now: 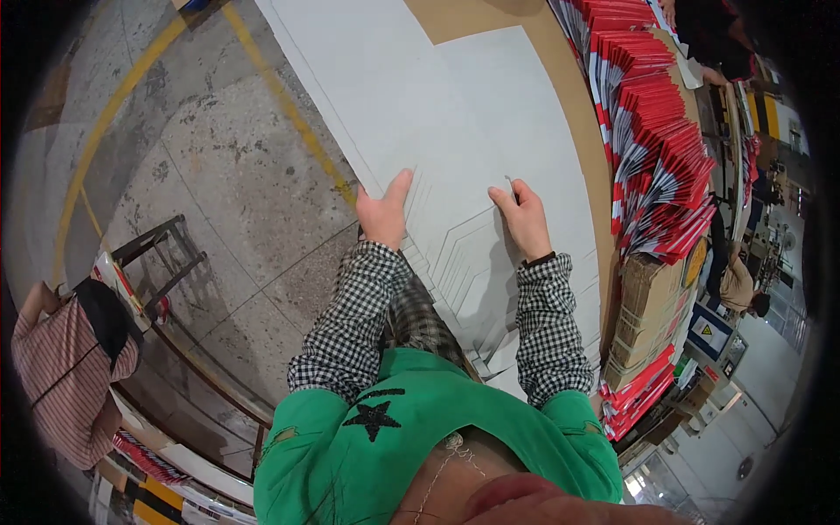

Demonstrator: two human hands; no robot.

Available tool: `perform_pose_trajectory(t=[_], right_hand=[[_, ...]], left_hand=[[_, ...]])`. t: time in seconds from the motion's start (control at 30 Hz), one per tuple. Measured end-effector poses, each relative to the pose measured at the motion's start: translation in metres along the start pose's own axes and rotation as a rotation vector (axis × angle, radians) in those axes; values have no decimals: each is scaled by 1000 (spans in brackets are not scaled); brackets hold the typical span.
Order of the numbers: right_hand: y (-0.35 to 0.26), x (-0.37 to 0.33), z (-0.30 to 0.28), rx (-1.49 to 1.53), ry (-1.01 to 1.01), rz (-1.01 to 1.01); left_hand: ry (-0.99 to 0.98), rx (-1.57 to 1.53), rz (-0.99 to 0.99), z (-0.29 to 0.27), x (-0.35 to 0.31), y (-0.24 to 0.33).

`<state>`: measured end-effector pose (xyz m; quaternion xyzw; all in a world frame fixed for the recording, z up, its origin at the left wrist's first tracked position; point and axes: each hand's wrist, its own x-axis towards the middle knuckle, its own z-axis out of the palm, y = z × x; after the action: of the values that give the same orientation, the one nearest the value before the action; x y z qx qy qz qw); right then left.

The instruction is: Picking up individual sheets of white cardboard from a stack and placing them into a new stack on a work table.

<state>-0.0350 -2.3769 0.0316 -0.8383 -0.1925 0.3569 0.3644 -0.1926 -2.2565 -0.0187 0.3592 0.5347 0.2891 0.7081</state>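
Observation:
Large white sheets (468, 114) lie in a stack in front of me, their stepped edges fanned out near my body. My left hand (383, 213) is closed on the left edge of these sheets, thumb on top and the other fingers partly hidden at the side. Over the middle of the stack, my right hand (525, 217) is pinched together. A tiny dark tip shows at its fingertips, too small to name. Both forearms wear black-and-white checked sleeves.
Brown board (595, 201) shows beneath the sheets on the right. Beyond it stand fanned stacks of red-and-white folded pieces (652, 131) and a strapped cardboard bundle (643, 306). A person in a striped top (66, 394) is at the lower left, near a dark metal frame (166, 241).

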Motion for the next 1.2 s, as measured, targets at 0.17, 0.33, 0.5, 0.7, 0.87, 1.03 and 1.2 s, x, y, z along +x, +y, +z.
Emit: perform_pose_trajectory(t=[0.17, 0.33, 0.5, 0.7, 0.87, 1.03, 1.2], right_hand=[[-3, 0, -2, 56, -3, 41], [5, -4, -12, 43, 43, 29], [5, -8, -13, 15, -40, 117], [19, -4, -6, -5, 23, 11], [18, -13, -6, -99, 91, -75], [33, -8, 2, -55, -25, 89], [28, -5, -5, -117, -88, 107]], left_hand=[[-7, 3, 16, -2, 0, -2], [6, -19, -21, -7, -12, -9], [-74, -92, 64, -1, -12, -21], [-53, -84, 28, 3, -11, -19], [-43, 39, 31, 0, -17, -15], [1, -5, 62, -11, -15, -28], [0, 26, 40, -3, -16, -19]])
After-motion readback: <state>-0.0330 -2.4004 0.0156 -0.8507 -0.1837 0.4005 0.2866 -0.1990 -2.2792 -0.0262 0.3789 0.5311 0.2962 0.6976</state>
